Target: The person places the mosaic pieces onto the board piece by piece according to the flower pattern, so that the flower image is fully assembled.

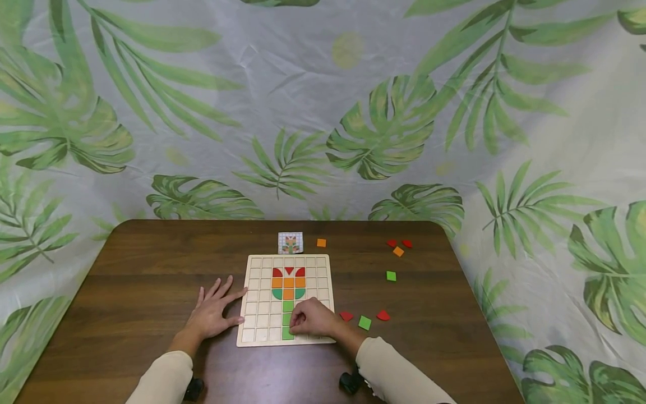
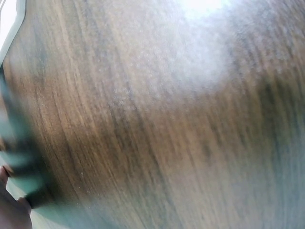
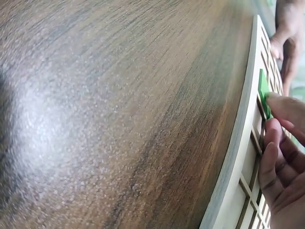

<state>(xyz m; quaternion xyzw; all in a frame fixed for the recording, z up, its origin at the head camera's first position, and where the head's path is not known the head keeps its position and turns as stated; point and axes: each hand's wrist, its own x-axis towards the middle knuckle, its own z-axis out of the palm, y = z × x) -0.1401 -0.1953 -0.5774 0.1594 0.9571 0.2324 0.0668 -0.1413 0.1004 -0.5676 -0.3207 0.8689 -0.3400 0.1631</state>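
"Grid board (image 1: 263, 307): where does it lie?"

"Behind all hangs a leaf-printed cloth (image 1: 303, 95); before it stands the brown table (image 1: 156, 258), and the board lies flat on that, its far edge counted as 12 o'clock."

"And the hands?"

"Apart from each other. The left hand (image 1: 209, 314), at 9 o'clock, spreads its fingers, with fingertips at the board's edge. The right hand (image 1: 313, 317), over the board at 4 o'clock, curls its fingers, thumb and forefinger pinching the lowest green square (image 1: 287, 335); whether that sits fully in its cell cannot be told."

"What is next in size?"

"A picture card (image 1: 290, 243), just beyond 12 o'clock."

"Which pieces are on the board?"

"Red pieces (image 1: 277, 273) toward 12 o'clock, orange squares (image 1: 289, 283) below them, dark green rounded pieces (image 1: 277, 294) flanking the lowest orange one, then a column of green squares (image 1: 287, 306) down to 6 o'clock."

"And loose on the table?"

"An orange square (image 1: 321, 243) at 1 o'clock; two red shapes (image 1: 407, 244) and another orange square (image 1: 398, 252) at 2 o'clock, well apart from the board; a green tile (image 1: 391, 276) nearer 3 o'clock; just past 3 o'clock, a second green tile (image 1: 365, 322) between two red fan shapes (image 1: 383, 316)."
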